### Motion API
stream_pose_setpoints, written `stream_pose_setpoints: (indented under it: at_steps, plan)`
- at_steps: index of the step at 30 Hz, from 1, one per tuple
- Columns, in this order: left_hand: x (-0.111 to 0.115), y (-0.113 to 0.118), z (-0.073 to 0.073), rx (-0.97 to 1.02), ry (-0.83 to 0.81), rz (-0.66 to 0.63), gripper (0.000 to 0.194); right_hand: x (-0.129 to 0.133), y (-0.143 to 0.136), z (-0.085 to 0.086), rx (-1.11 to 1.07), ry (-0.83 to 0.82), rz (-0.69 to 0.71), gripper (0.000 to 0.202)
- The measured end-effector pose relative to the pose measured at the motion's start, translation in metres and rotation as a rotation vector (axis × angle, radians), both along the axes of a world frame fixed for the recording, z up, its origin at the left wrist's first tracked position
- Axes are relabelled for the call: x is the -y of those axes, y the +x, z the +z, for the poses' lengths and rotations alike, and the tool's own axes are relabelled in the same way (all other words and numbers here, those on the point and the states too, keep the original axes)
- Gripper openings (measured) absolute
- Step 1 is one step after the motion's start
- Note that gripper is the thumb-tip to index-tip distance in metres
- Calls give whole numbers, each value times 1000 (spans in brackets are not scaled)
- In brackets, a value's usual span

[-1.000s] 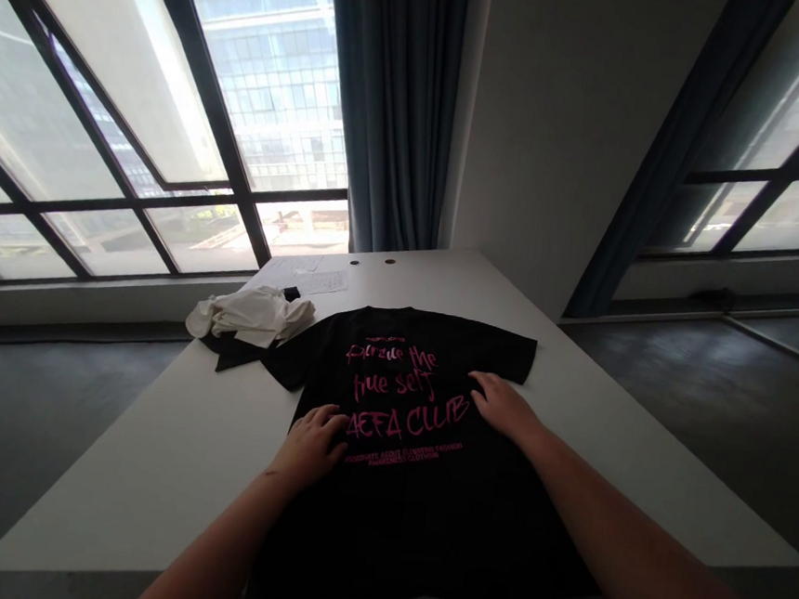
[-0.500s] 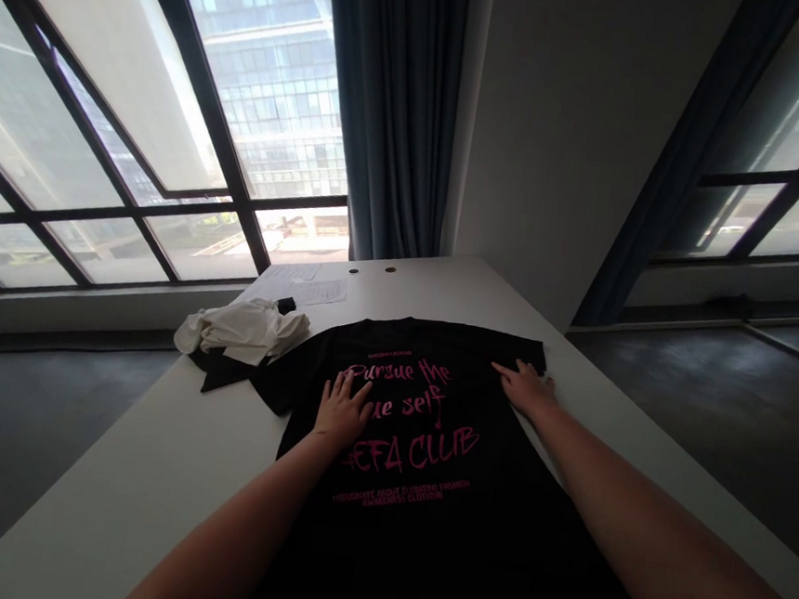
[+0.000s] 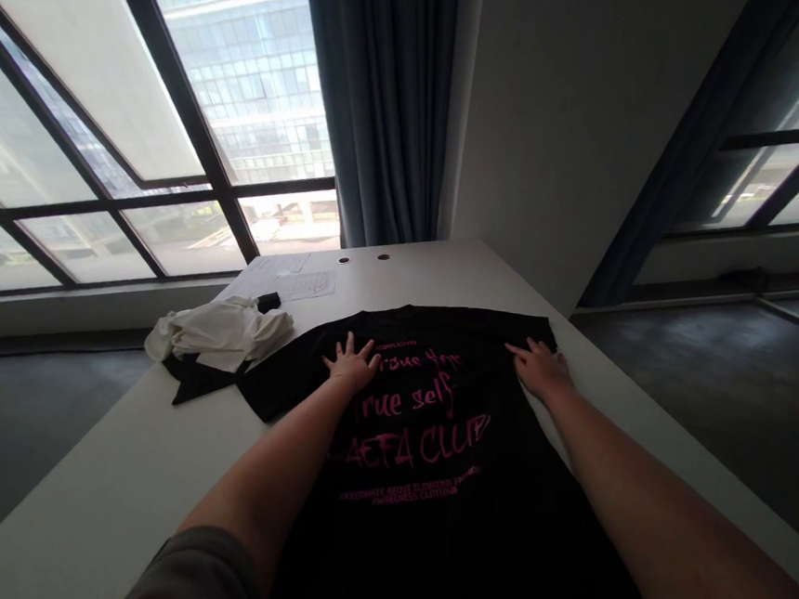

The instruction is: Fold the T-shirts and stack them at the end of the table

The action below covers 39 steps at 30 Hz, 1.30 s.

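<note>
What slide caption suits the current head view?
Left hand and right hand on a black T-shirt with pink lettering, white table below, crumpled white cloth nearby.

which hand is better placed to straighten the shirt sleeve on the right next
Probably the right hand: it lies at the edge of that sleeve, while the left hand rests on the shirt nearer the other sleeve.

Open left tabletop (image 3: 124, 485), cloth bundle (image 3: 222, 329) beyond
</note>
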<state>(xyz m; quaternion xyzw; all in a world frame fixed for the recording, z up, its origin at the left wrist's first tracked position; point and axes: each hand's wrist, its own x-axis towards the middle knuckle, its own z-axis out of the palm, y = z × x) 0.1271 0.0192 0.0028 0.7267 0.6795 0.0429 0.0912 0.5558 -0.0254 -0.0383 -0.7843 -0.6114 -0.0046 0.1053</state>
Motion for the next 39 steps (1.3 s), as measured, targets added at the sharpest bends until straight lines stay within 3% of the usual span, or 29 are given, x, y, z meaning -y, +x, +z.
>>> stream_pose_setpoints:
  at_steps: [4,10,14,22,26,28,31,33,36,39]
  plan:
    - [-42,5,-3,-67,117,-3,69,6,-2,0,48,107,14,48]
    - [-122,14,-3,-87,-81,-39,72,6,-8,5,32,160,-16,47]
    - [-154,13,-5,-91,-130,-63,75,3,-10,9,-32,178,-79,47]
    - [-157,7,-25,-76,-16,-66,79,7,-6,7,-46,200,-280,45]
    - [-155,8,-28,-47,35,-75,77,-2,-17,20,3,285,-168,41]
    - [-151,9,-27,-32,82,-77,74,-22,-38,36,10,281,-1,40]
    - [-142,11,-25,-18,215,-66,71,-68,-89,64,-45,133,293,44]
    - [-138,12,-24,-13,277,-42,71,-102,-128,75,-63,60,373,51]
    - [-140,10,-24,-13,189,-49,72,-142,-171,71,-88,-128,358,60]
    - [-149,8,-27,-17,74,-73,74,-162,-187,47,-100,-229,285,66]
